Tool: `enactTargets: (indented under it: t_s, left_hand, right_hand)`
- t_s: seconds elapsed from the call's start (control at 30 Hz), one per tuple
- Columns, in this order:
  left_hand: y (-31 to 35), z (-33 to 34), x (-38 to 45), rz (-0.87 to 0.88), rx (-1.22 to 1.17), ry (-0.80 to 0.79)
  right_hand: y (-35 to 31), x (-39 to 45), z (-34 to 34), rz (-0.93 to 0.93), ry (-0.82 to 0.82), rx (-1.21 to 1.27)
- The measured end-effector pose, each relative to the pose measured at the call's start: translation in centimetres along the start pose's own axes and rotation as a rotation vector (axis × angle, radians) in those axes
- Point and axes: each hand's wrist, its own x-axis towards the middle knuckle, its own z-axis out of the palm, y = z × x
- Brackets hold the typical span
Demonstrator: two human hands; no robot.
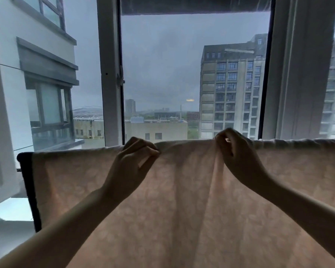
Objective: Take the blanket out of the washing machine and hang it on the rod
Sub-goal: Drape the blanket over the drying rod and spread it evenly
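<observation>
A: Start with the big stuff. What fills the view?

B: The window [193, 74] behind, grey sky and tower blocks beyond it. In front hangs the blanket [182, 200], pale pinkish with a faint pattern and a dark border down its left edge. It drapes over something level running across the view at its top fold; that must be the rod, though the cloth hides it entirely

A: So it is out of the washing machine?

B: Yes, no machine in sight. The blanket is already up and spread wide, running off the right side of the view

A: And the hands?

B: Both are raised to the top fold, near each other but apart. The left hand [132, 163] pinches the cloth at the fold between thumb and fingertips. The right hand [238, 155] has its fingers curled round a bunch of cloth at the fold, and creases fan down from that spot

A: Which step, then?

B: I judge it the last one: evening out the hang. The bunching between the hands wants drawing sideways along the fold until the creases go flat, then letting go gently so nothing slides off
</observation>
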Motion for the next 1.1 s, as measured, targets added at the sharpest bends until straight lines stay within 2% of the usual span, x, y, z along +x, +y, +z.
enactTargets:
  t_s: [0.13, 0.27, 0.4, 0.53, 0.73, 0.93, 1.1]
  left_hand:
    - [-0.8, -1.0, 0.2, -0.027, 0.025, -0.048]
    - [-2.4, -3.0, 0.2, -0.245, 0.12, 0.006]
    - [-5.0, -5.3, -1.0, -0.416, 0.265, -0.111]
    - [-6.0, -7.8, -2.8, -0.492, 0.286, -0.177]
    - [-5.9, -9.4, -2.6, -0.477, 0.34, -0.009]
    - [-6.5, -10.4, -2.4, -0.557, 0.374, 0.194]
    - [-9.1, -12.8, -4.8, -0.727, 0.404, 0.224]
  right_hand:
    - [1.2, -0.1, -0.7, -0.05, -0.053, -0.092]
    - [-0.2, 0.6, 0.3, -0.109, -0.079, -0.114]
    - [-1.1, 1.2, 2.1, -0.139, -0.135, -0.089]
    - [-1.6, 1.7, 3.4, -0.154, -0.134, -0.073]
    - [-2.7, 1.9, 4.5, -0.183, -0.063, -0.08]
    - [-5.4, 5.6, 5.8, -0.2, -0.025, 0.115]
    - [-6.8, 4.4, 7.5, -0.295, -0.232, 0.057]
